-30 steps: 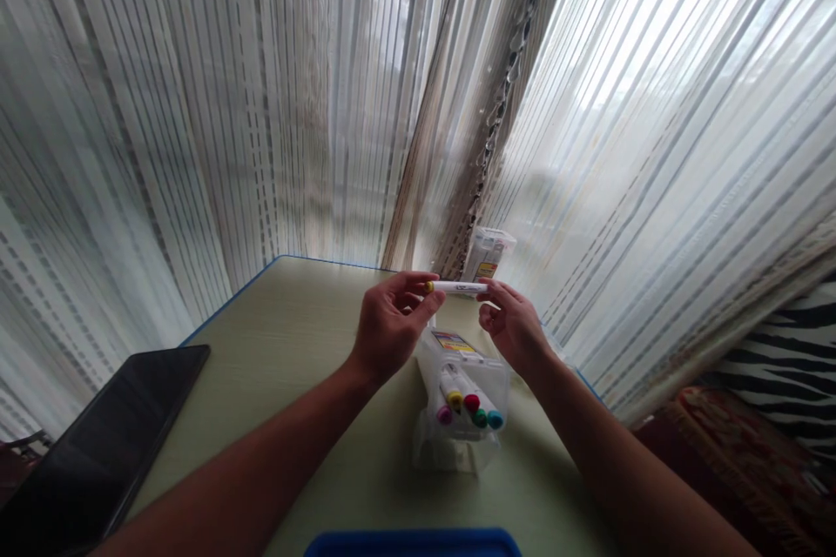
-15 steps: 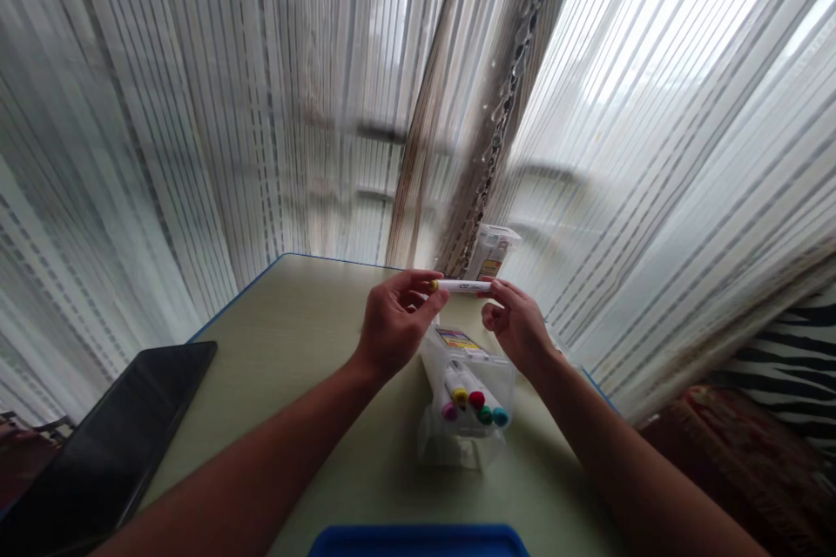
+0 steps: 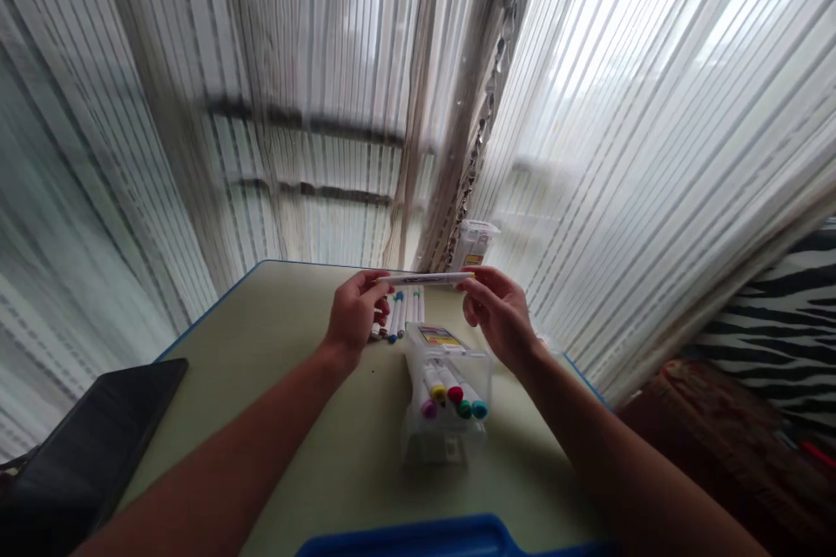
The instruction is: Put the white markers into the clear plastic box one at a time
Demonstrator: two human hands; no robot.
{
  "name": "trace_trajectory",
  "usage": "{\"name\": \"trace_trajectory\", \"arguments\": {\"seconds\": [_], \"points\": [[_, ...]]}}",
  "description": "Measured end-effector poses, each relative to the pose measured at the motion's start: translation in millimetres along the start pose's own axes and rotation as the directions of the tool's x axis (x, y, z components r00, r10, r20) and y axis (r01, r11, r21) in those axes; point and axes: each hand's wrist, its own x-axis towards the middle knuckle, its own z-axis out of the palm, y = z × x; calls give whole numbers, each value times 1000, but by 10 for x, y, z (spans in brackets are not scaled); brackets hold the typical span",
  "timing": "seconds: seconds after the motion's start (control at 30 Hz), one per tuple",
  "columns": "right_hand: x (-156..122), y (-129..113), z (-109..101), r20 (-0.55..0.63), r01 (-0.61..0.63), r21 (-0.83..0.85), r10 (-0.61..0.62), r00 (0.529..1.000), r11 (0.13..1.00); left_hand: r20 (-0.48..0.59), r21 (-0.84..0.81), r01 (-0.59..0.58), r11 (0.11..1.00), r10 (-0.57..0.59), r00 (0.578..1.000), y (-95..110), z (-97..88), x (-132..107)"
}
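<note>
A white marker (image 3: 424, 278) with yellow ends is held level above the table, one end in each hand. My left hand (image 3: 358, 313) pinches its left end between thumb and fingers. At the other end, my right hand (image 3: 497, 306) grips the yellow tip, its lower fingers curled. Below them lies a clear plastic case (image 3: 450, 365) with several markers inside, their yellow, red, pink, green and blue caps facing me. Behind the left hand, several loose white markers (image 3: 406, 306) lie side by side on the table.
The pale table (image 3: 293, 435) has a blue edge. A dark tablet (image 3: 124, 426) lies at the left. Another clear case (image 3: 474, 242) stands at the far edge by the striped curtain (image 3: 313, 35). A blue object (image 3: 418, 537) sits at the near edge, with zebra-patterned fabric (image 3: 777, 331) on the right.
My hands have spread apart, and the marker now shows yellow at its right end too. The view has shifted, bringing the row of loose markers into sight.
</note>
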Motion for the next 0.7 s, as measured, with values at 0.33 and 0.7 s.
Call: {"name": "trace_trajectory", "arguments": {"seconds": [0.33,0.7], "points": [[-78,-43,27,166,15,-72,-3,986,997,22,6,139,990,-139,990,-35,-18,15],[-69,-36,18,162,30,-90,-15,987,995,-1,-5,117,993,-117,993,-35,-28,32]]}}
